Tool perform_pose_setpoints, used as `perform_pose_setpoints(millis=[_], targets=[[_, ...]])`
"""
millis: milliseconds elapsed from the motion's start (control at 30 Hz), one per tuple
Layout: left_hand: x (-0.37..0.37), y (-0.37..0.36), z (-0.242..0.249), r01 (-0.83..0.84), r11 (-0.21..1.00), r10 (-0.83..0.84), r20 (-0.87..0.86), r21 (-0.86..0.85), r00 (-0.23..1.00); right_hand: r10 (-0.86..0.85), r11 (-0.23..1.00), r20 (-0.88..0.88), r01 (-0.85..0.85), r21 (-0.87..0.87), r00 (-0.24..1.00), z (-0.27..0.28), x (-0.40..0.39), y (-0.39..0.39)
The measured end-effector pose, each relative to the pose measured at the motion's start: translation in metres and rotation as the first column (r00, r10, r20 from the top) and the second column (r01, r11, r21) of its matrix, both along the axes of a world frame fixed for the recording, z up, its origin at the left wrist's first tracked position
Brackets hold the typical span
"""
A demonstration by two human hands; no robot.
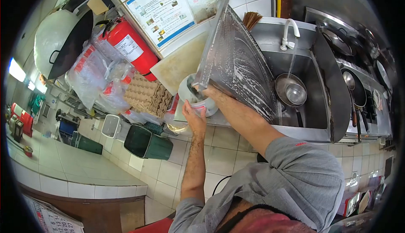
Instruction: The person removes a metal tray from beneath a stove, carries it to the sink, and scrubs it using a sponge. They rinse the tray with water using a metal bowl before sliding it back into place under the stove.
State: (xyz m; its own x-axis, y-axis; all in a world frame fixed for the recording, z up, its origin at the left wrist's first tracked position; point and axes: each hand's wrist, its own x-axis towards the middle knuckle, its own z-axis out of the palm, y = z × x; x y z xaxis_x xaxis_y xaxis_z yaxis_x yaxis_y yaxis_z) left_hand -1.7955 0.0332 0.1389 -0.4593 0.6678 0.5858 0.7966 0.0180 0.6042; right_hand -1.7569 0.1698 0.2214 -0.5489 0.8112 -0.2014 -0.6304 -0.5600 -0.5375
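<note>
My left hand point(195, 117) grips the near side of a white plastic tub point(209, 105), its thumb and fingers at the rim. At the tub's mouth, beside the lower corner of a large metal tray point(240, 64), is my right hand point(206, 90); its fingers are mostly hidden, and what they hold cannot be made out. The tray leans upright at a slant, its surface streaked with white suds. Water runs from a white faucet point(291, 35) into a metal bowl and a pan point(279, 90) in the sink point(314, 81).
Left of the tub stand egg trays point(145, 94), plastic bags point(90, 81) and a red fire extinguisher point(133, 49). A green bin point(159, 148) and a white bin point(111, 126) are on the floor. Right of the sink, a metal divider point(337, 77) stands before a stove with pans point(358, 89).
</note>
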Motion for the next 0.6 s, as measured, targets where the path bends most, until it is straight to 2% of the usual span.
perform_pose_setpoints(millis=[133, 200, 267, 300, 333, 400, 433, 467, 500, 533, 600], targets=[[-0.008, 0.009, 0.006, 0.022, 1.000, -0.021, -0.019, 0.013, 1.000, 0.014, 1.000, -0.130, -0.016, -0.020, 0.991, 0.017, 0.006, -0.012], [-0.019, 0.015, 0.009, 0.069, 0.997, -0.069, -0.023, 0.016, 0.997, 0.083, 0.997, -0.190, -0.081, 0.018, 0.978, 0.016, 0.010, -0.016], [-0.046, 0.024, 0.002, 0.123, 0.992, -0.122, -0.032, 0.021, 0.992, 0.169, 0.980, -0.294, -0.193, -0.053, 0.941, 0.001, 0.004, -0.014], [-0.070, 0.030, -0.009, 0.095, 0.995, -0.101, -0.168, -0.039, 0.981, 0.155, 0.988, -0.332, -0.142, 0.063, 0.930, 0.007, 0.016, -0.026], [-0.087, 0.034, -0.013, 0.060, 0.994, -0.086, -0.300, -0.093, 0.950, 0.145, 0.989, -0.331, -0.131, 0.062, 0.932, 0.010, 0.027, -0.034], [-0.087, 0.023, 0.030, 0.233, 0.971, -0.235, 0.030, 0.054, 0.972, 0.275, 0.959, -0.242, -0.284, -0.003, 0.931, 0.010, 0.048, -0.046], [-0.082, 0.016, 0.048, 0.241, 0.969, -0.243, 0.037, 0.049, 0.969, 0.300, 0.954, -0.156, -0.300, 0.025, 0.941, 0.008, 0.061, -0.052], [-0.077, 0.010, 0.066, 0.170, 0.984, -0.177, 0.171, 0.057, 0.969, 0.293, 0.956, -0.154, -0.294, 0.017, 0.944, 0.008, 0.077, -0.061], [-0.071, 0.002, 0.084, 0.093, 0.994, -0.105, 0.300, 0.055, 0.948, 0.286, 0.957, 0.016, -0.287, 0.035, 0.958, 0.010, 0.094, -0.071], [-0.059, -0.005, 0.106, 0.094, 0.994, -0.105, 0.300, 0.051, 0.948, 0.270, 0.957, 0.184, -0.284, 0.057, 0.945, 0.008, 0.111, -0.077], [-0.027, -0.018, 0.147, 0.235, 0.952, -0.290, 0.327, 0.196, 0.899, 0.447, 0.875, 0.159, -0.468, 0.128, 0.880, -0.050, 0.132, -0.062]])
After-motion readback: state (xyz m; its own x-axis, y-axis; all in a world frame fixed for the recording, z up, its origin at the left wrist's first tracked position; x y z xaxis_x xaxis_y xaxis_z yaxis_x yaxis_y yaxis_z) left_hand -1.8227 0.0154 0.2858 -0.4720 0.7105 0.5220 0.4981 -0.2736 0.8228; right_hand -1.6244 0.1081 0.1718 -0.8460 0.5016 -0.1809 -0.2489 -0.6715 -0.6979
